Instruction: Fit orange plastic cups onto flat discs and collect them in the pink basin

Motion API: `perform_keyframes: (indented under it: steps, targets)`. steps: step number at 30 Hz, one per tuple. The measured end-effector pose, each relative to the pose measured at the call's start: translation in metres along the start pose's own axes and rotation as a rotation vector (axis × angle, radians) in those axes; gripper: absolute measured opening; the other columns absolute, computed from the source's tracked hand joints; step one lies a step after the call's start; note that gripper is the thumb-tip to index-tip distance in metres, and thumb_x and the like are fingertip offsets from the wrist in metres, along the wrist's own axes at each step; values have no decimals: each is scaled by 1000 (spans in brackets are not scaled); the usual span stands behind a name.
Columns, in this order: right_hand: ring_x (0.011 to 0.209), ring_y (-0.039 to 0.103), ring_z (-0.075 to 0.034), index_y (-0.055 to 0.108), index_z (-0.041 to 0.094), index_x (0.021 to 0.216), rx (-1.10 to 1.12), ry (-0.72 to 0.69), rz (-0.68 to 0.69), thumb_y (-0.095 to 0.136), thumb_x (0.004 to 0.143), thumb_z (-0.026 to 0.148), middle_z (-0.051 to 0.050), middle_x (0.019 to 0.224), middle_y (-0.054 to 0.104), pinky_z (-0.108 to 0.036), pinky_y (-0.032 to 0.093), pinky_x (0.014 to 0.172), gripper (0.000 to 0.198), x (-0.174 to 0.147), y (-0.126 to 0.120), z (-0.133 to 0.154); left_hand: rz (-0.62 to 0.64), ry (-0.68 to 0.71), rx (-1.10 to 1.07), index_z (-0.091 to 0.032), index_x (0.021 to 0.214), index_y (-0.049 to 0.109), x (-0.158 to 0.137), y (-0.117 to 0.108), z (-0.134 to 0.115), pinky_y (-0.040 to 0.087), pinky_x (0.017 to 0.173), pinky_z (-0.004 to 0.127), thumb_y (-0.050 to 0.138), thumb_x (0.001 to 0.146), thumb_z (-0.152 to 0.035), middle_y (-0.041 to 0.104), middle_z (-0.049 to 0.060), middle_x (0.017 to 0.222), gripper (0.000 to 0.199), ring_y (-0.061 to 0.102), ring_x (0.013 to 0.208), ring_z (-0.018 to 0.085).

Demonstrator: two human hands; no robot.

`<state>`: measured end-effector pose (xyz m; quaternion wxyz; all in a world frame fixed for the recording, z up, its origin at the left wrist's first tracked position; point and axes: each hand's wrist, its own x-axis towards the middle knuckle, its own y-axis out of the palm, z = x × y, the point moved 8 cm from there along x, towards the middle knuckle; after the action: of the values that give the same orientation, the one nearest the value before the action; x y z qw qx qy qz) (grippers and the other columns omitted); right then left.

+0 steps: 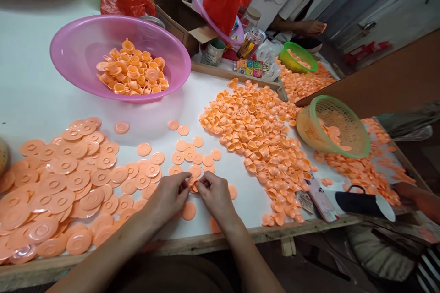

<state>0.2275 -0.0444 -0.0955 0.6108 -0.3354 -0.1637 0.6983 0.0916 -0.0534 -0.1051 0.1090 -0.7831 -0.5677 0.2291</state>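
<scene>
My left hand (174, 190) is closed with thumb and fingertips together at the front of the white table. Whatever it pinches is too small and covered to make out. Close beside it, my right hand (216, 193) pinches a small orange plastic piece (194, 186) between thumb and fingers; its exact shape is mostly covered. Loose orange toy saucers (189, 210) lie around both hands. To the left spreads a big heap of saucers (64, 165). On the right is a large pile of tiny orange toy cups (254, 123).
A pink basin (72, 62) behind my hands holds cups joined to saucers. A green basket (357, 132), a phone (321, 199) and a dark mug (360, 203) are at right. A cardboard box (175, 20) stands behind. Another person's hand (313, 27) works at the far right.
</scene>
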Motion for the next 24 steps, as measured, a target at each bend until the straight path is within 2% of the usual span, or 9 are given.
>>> perform_keyframes:
  steps: [2, 4, 6, 8, 12, 16, 20, 22, 24]
  targets:
    - [57, 56, -15, 54, 21, 63, 7, -12, 10, 53, 76, 16, 1, 61, 63, -25, 39, 56, 14, 1, 0, 1, 0, -48, -56, -19, 93, 69, 4, -2, -3, 43, 59, 24, 54, 79, -18, 66, -2, 67, 21, 59, 61, 14]
    - [57, 56, -15, 52, 22, 63, 15, -18, 8, 52, 77, 16, 1, 61, 62, -24, 39, 55, 15, 0, 0, 2, -15, -73, -53, -18, 75, 65, 9, -2, -5, 38, 55, 23, 54, 78, -20, 62, -2, 61, 12, 55, 58, 13]
    - [57, 56, -15, 50, 22, 63, 18, -24, 2, 52, 78, 17, 1, 61, 61, -24, 39, 55, 16, -2, 1, 2, -33, -90, -56, -18, 63, 58, 11, 0, -2, 35, 54, 22, 53, 78, -20, 59, -2, 59, 16, 53, 58, 12]
    - [57, 55, -15, 49, 22, 64, 19, -38, -12, 51, 80, 17, 1, 62, 61, -24, 38, 55, 17, -5, 3, 1, -40, -94, -83, -18, 60, 54, 9, 4, 2, 35, 54, 22, 52, 79, -22, 58, -2, 59, 20, 51, 58, 11]
    - [57, 54, -14, 46, 22, 65, 8, -57, -66, 49, 81, 17, 1, 62, 59, -24, 38, 55, 17, -6, 5, -1, -26, -121, -163, -18, 60, 53, 5, 9, 12, 36, 53, 23, 53, 82, -32, 57, -2, 57, 25, 51, 56, 12]
    - [55, 54, -14, 46, 22, 63, 7, -48, -70, 52, 76, 14, 2, 59, 59, -24, 38, 56, 17, 3, 9, -2, -2, -176, -187, -19, 62, 55, 10, 9, 19, 38, 52, 24, 54, 83, -34, 58, -2, 52, 26, 53, 51, 13]
    - [59, 58, -15, 49, 21, 67, 15, -100, -116, 52, 80, 13, 0, 64, 62, -24, 39, 57, 17, -1, 7, 0, -25, -115, -101, -19, 62, 55, 11, 2, 12, 40, 53, 24, 55, 83, -33, 59, -1, 56, 26, 56, 55, 14]
    - [63, 60, -16, 54, 21, 72, 57, -163, -150, 50, 85, 15, -1, 69, 65, -24, 42, 58, 15, -11, 5, 1, -105, -71, -80, -18, 78, 65, 5, -6, 8, 45, 57, 27, 61, 80, -34, 64, 1, 68, 17, 60, 63, 16]
    - [68, 62, -16, 58, 21, 79, 106, -243, -202, 48, 89, 15, -2, 74, 66, -25, 45, 61, 15, -25, 4, 2, -174, -58, -159, -18, 102, 68, -6, -11, 7, 51, 64, 29, 69, 76, -37, 69, 4, 84, 32, 64, 73, 18]
